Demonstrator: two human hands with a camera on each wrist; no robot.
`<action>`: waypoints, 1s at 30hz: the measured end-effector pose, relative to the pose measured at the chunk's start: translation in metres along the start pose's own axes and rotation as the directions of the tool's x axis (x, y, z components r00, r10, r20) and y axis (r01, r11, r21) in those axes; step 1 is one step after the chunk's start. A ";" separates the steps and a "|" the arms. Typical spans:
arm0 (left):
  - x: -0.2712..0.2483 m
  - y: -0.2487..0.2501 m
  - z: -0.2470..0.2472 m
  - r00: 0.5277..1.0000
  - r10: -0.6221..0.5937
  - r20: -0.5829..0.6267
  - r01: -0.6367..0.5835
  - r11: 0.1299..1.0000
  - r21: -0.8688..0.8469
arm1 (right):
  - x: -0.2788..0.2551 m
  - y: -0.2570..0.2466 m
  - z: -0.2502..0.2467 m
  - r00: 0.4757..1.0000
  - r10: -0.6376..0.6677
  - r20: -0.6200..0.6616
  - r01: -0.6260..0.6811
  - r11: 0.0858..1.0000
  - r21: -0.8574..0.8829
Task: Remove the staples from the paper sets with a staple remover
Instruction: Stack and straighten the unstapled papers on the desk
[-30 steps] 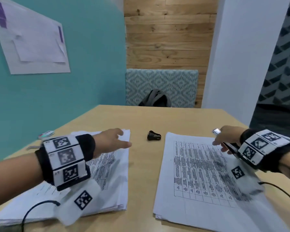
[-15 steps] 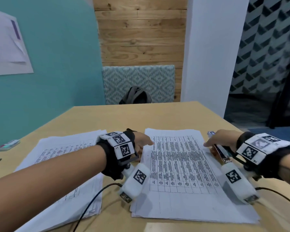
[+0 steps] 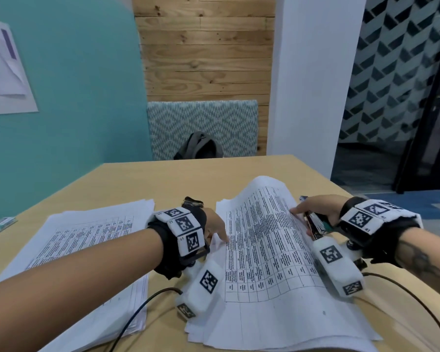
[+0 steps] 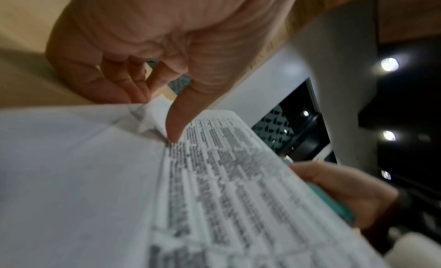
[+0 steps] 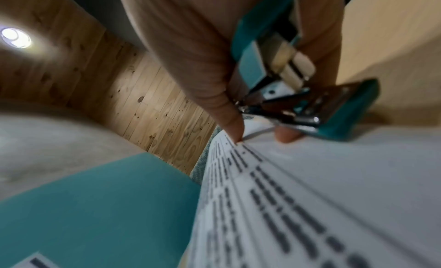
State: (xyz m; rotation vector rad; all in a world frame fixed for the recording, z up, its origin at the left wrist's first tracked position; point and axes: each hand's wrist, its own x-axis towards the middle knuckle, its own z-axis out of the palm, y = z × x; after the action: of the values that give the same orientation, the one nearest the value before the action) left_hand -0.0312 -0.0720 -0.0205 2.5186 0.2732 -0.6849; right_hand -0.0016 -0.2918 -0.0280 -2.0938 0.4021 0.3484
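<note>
A printed paper set (image 3: 264, 262) lies at the table's right, its top sheets bowed upward between my hands. My left hand (image 3: 215, 226) pinches its left edge, thumb (image 4: 174, 128) on the print and fingers (image 4: 128, 87) behind a crumpled corner. At the set's right edge, my right hand (image 3: 313, 209) grips a teal staple remover (image 3: 315, 222) with metal jaws (image 5: 298, 109), and its index fingertip (image 5: 235, 132) presses on the sheet. No staple can be made out. A second paper stack (image 3: 87, 240) lies to the left.
A small black clip-like object (image 3: 192, 201) sits on the table just beyond my left wrist. A small flat box (image 3: 0, 223) lies at the far left edge. Cables (image 3: 137, 313) trail across the near papers. A patterned chair (image 3: 201, 123) with a bag stands behind the table.
My left hand moved from the left stack to the right set's left edge. The set's top sheets have bowed upward. My right hand stays at the right edge with the tool.
</note>
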 end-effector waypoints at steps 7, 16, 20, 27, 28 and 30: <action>0.018 0.006 0.004 0.984 0.173 -0.040 -0.131 0.859 0.494 | -0.003 0.006 -0.011 0.996 -0.051 0.073 0.040 0.988 0.150; 0.039 -0.014 -0.008 0.992 0.126 0.001 -0.126 0.991 0.051 | -0.045 -0.031 -0.012 0.905 -0.423 -0.035 0.424 0.901 0.086; 0.034 -0.029 -0.030 0.971 0.235 0.029 -0.187 0.834 -0.519 | -0.083 -0.059 -0.018 0.746 -0.665 -0.021 0.664 0.742 0.093; -0.008 -0.023 -0.072 0.575 0.482 -0.661 -0.798 0.155 -0.582 | -0.099 -0.072 -0.037 0.586 -0.761 -0.278 0.804 0.590 0.079; -0.016 -0.019 -0.075 0.481 0.467 -0.742 -0.870 0.149 -0.470 | -0.098 -0.071 -0.037 0.546 -0.750 -0.373 0.822 0.566 0.064; -0.039 -0.007 -0.079 0.259 0.428 -0.866 -0.965 0.160 -0.209 | -0.102 -0.069 -0.033 0.438 -0.744 -0.504 0.849 0.527 -0.039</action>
State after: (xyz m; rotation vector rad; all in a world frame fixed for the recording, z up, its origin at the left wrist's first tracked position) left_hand -0.0336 -0.0263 0.0555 1.5220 -0.4933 0.7015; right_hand -0.0620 -0.2699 0.0820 -1.8669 -0.3346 -0.7787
